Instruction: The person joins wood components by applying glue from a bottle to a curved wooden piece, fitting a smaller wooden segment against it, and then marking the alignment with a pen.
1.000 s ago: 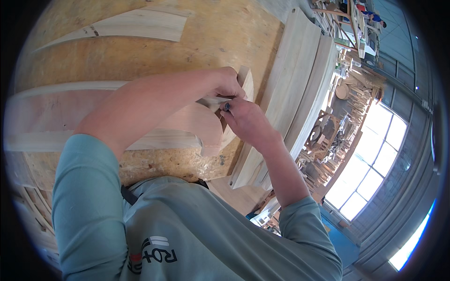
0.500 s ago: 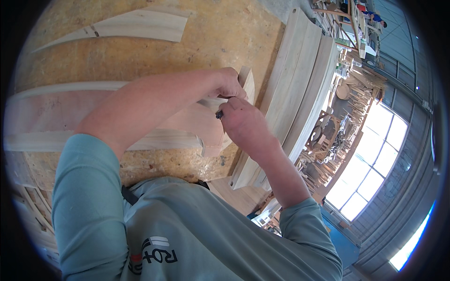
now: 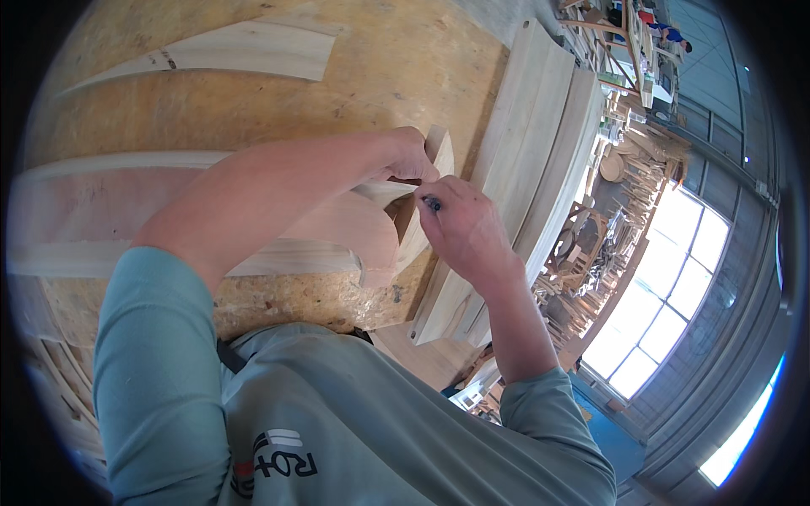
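My right hand [image 3: 471, 226] is closed round a slim dark pen-like tool [image 3: 432, 203], whose blunt end pokes up between thumb and fingers; its tip is hidden. Just beyond, my left hand [image 3: 410, 155] curls its fingers against a short pale wooden piece [image 3: 438, 152], the two hands almost touching. That piece stands at the right end of a long wooden assembly, which has pale side rails [image 3: 308, 257] and a pinkish curved panel [image 3: 342, 223]. My left forearm crosses over the assembly and covers part of it. Where the left fingertips press is partly hidden.
All this lies on a worn yellowish workbench [image 3: 278, 110]. A tapered pale board [image 3: 253, 51] lies at its far left. Along the right edge stand long pale planks [image 3: 531, 118]. Beyond are racks of wood parts [image 3: 620, 228], a bright window [image 3: 666, 295] and a distant person [image 3: 671, 35].
My right hand has shifted a little right and turned, so the tool's dark end now points up more. A gap shows below it at the assembly's end. My left hand barely moved.
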A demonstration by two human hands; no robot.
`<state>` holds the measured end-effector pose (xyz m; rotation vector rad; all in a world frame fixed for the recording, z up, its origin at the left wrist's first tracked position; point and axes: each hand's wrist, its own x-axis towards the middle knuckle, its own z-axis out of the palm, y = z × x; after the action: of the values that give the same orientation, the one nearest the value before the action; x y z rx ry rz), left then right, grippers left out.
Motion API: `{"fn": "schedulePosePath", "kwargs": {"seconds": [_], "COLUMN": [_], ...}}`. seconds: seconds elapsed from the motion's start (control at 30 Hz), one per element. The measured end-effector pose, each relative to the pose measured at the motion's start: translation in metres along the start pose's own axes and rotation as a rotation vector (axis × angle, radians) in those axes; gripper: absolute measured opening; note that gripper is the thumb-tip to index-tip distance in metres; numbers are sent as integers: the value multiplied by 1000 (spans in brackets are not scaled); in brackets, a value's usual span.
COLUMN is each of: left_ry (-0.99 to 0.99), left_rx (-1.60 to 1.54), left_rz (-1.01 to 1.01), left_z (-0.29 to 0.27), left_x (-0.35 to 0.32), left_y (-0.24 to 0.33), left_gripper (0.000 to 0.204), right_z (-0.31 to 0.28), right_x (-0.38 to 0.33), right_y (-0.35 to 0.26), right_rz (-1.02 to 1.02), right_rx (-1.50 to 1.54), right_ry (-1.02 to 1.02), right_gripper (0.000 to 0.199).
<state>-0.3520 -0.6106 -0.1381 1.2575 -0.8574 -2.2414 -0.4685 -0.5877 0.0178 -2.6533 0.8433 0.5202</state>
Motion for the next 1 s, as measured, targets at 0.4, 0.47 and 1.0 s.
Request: {"fn": "schedulePosePath", "kwargs": {"seconds": [0.4, 0.47, 1.0], "left_ry": [-16, -25, 0], "left_rx": [-95, -105, -75], "left_rz": [6, 0, -1], "left_z": [3, 2, 4], "left_x": [-6, -3, 0], "left_y": [5, 2, 5], "left_gripper": [50, 54, 62], "right_z": [18, 7, 161], "right_x": [-6, -14, -125], "right_y": [-5, -11, 37], "right_rz": [-22, 45, 782], "right_rx": [-83, -48, 219], "right_ry": [70, 181, -304], "right_gripper": [11, 10, 28]}}
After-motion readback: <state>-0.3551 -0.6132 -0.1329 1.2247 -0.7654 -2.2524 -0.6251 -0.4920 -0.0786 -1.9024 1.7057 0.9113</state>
